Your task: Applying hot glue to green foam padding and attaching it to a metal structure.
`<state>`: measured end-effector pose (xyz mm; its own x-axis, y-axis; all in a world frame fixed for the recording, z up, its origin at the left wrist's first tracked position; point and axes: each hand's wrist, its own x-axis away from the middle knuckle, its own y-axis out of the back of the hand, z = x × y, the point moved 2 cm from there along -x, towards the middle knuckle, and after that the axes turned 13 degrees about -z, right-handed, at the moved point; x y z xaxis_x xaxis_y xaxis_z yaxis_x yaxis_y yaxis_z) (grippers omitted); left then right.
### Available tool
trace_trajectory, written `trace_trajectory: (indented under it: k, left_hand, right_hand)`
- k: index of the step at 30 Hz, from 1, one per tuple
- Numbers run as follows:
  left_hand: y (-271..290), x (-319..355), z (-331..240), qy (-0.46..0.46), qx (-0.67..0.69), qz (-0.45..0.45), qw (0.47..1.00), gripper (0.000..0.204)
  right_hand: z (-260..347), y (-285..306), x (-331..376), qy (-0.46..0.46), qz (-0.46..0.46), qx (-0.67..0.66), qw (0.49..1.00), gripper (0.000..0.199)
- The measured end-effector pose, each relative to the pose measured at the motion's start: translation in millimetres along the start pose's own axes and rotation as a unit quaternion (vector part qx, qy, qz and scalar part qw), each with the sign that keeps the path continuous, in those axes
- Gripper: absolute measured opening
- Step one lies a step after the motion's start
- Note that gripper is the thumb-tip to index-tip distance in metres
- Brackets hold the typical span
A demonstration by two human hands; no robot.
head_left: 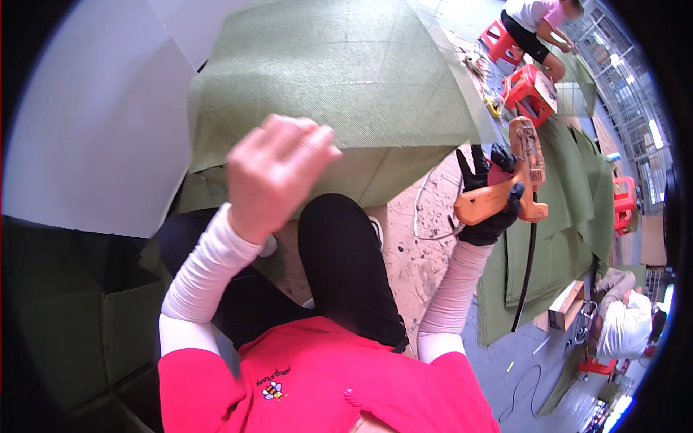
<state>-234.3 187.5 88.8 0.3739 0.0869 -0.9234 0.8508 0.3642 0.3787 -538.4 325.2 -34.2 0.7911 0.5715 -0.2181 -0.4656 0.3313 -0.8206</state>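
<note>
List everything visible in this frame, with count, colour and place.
Orange hot glue gun: one, held in the right hand, black cord hanging down.
Green woven fabric sheet: one large, upper centre, under the left hand.
White board: one, far left.
Red plastic stools: at least three, upper right and right edge.
Other people: two, top right and lower right.
Stained concrete floor: centre.
Left hand: bare, raised over the fabric, empty.
Right hand: black glove, gripping the glue gun.
</note>
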Motion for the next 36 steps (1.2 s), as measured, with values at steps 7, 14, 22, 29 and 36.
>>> trace_trajectory:
  k: [7,14,22,29,36]
  left_hand:
    - [17,-20,245,0.389,-0.089,0.129,0.908,0.08]
    - [-39,-8,314,0.571,-0.031,0.3,0.764,0.091]
    - [-61,4,329,0.604,0.033,0.2,0.771,0.062]
    - [-62,14,344,0.635,0.143,0.082,0.755,0.049]
    - [-65,37,339,0.649,0.166,0.036,0.742,0.038]
  right_hand:
    - [0,19,-1,-0.024,0.039,-0.029,0.999,0.071]
    - [11,53,-5,-0.06,-0.033,-0.027,0.997,0.049]
    - [21,45,2,0.018,-0.2,0.108,0.974,0.041]
    - [19,47,1,-0.036,-0.171,0.014,0.984,0.048]
    - [16,52,-1,0.035,-0.082,0.092,0.992,0.056]
